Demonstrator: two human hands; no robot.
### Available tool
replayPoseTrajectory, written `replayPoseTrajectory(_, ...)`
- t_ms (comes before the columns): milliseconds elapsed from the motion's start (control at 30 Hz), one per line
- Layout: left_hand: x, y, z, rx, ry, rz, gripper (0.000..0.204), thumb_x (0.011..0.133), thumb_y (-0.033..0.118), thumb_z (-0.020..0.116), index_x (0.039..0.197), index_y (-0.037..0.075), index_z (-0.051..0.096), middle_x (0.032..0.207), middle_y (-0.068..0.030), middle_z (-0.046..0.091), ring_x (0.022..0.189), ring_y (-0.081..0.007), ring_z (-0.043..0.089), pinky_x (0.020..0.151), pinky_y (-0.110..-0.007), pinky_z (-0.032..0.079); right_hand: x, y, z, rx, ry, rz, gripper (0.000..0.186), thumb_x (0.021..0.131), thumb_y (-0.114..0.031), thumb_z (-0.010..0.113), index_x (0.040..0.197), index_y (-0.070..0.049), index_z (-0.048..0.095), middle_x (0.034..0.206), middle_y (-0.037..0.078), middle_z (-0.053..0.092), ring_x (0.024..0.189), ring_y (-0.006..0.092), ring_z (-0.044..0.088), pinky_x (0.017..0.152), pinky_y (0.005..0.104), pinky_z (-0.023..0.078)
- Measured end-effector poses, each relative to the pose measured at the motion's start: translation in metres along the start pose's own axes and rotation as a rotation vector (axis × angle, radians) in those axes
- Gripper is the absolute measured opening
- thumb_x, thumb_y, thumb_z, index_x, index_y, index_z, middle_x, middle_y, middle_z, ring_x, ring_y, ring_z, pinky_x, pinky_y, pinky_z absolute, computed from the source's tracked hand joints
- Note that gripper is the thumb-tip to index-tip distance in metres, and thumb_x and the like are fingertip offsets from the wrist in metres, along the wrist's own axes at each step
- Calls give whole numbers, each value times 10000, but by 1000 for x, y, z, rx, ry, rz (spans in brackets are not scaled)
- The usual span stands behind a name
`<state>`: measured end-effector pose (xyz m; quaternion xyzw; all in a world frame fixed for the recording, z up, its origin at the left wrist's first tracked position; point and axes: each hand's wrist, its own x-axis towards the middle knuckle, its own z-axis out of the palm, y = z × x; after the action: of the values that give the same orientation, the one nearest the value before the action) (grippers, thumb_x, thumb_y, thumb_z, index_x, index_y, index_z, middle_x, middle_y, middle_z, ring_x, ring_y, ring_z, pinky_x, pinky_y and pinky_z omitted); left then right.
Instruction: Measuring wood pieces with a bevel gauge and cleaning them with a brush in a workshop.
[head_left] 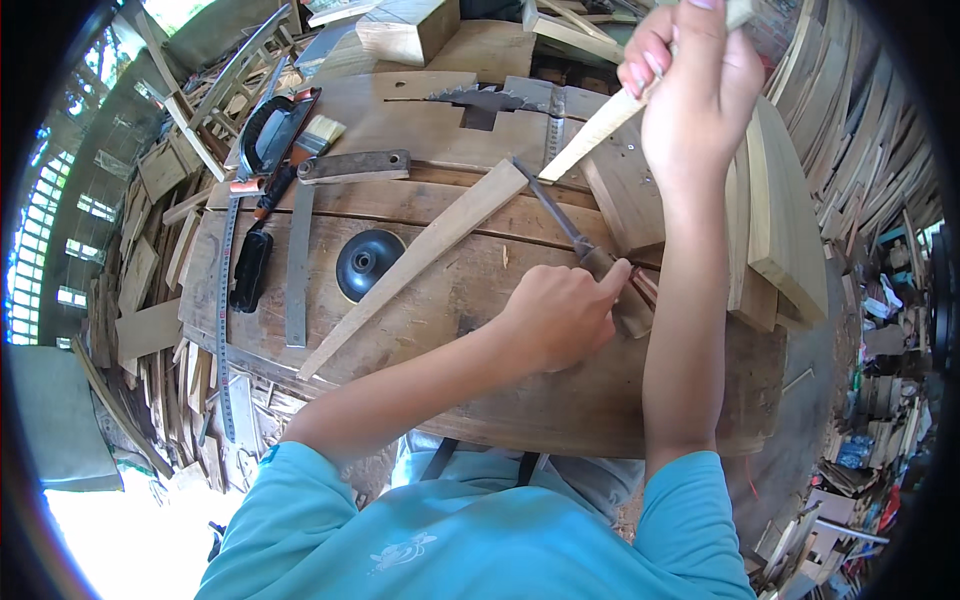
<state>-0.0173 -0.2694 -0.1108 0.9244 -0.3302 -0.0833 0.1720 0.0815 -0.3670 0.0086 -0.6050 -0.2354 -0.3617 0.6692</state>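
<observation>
My right hand [700,95] is raised at the upper right, its fingers wrapped round a tapered wooden strip [597,128] that points down to the left. Lower and nearer the middle, my left hand [562,318] is closed at the wooden handle of a chisel [598,262]. That chisel's dark metal shaft slants up to the left, its tip beside the far end of a long wooden strip [420,262]. This second strip lies diagonally across the bench, narrowing toward me. My left palm and most of its fingertips are hidden from view.
On the wooden workbench [420,395] lie a black round cup-shaped piece [370,262], a metal ruler [299,265], a dark flat bar [355,166], a brush [322,133] and a black-handled saw [268,140]. A tape measure blade [224,300] hangs over the left edge. Thick boards [785,215] stand at right.
</observation>
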Motion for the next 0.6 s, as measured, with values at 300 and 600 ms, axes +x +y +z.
replayPoseTrajectory(300, -22, -14, -4, -297, 139, -135, 326, 978, 366, 608, 1175, 112, 553, 795, -197, 680, 774, -419, 696, 686, -527, 538, -5, -14, 4, -11, -27, 12, 429, 1114, -258, 509, 725, -79, 476, 576, -24, 464, 468, 56, 420, 424, 250, 324)
replayPoseTrajectory(600, -41, -23, -2, -416, 212, -266, 334, 885, 244, 693, 1152, 76, 583, 898, -222, 679, 827, -403, 680, 772, -486, 529, -6, -4, 11, -66, 77, -70, 456, 1118, -253, 491, 697, -81, 465, 551, -34, 442, 451, 57, 395, 417, 255, 304)
